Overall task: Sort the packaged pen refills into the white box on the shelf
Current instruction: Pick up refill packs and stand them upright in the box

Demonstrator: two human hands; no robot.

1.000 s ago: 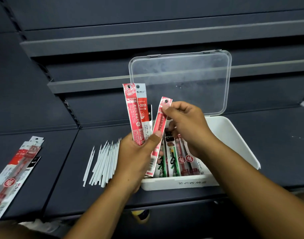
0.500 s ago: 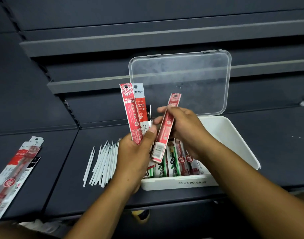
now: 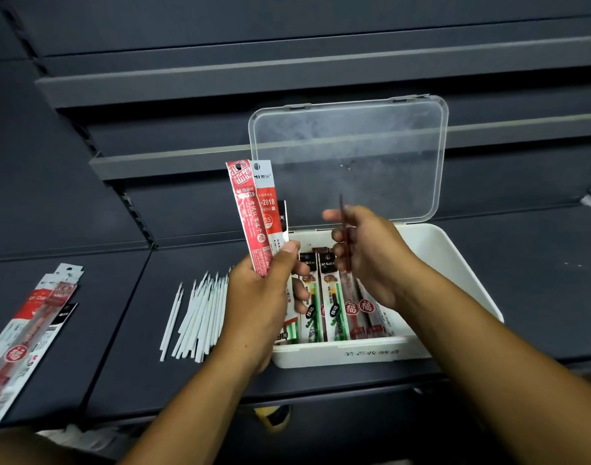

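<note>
A white box (image 3: 455, 263) stands on the dark shelf with its clear lid (image 3: 351, 159) propped upright. Several refill packets (image 3: 331, 303) lie side by side in its left half. My left hand (image 3: 263, 297) holds a fan of red and white refill packets (image 3: 257, 216) upright at the box's left edge. My right hand (image 3: 371, 256) pinches one red packet (image 3: 346, 236) seen edge-on, tilted down over the packets in the box.
Loose white refill sticks (image 3: 200, 313) lie in a bunch left of the box. A pile of more packaged refills (image 3: 29, 333) lies at the far left of the shelf (image 3: 538, 280). Empty dark shelf rails (image 3: 287, 72) rise behind.
My right hand took one red packet from the fan, turned it edge-on and lowered it toward the box. My left hand stayed in place.
</note>
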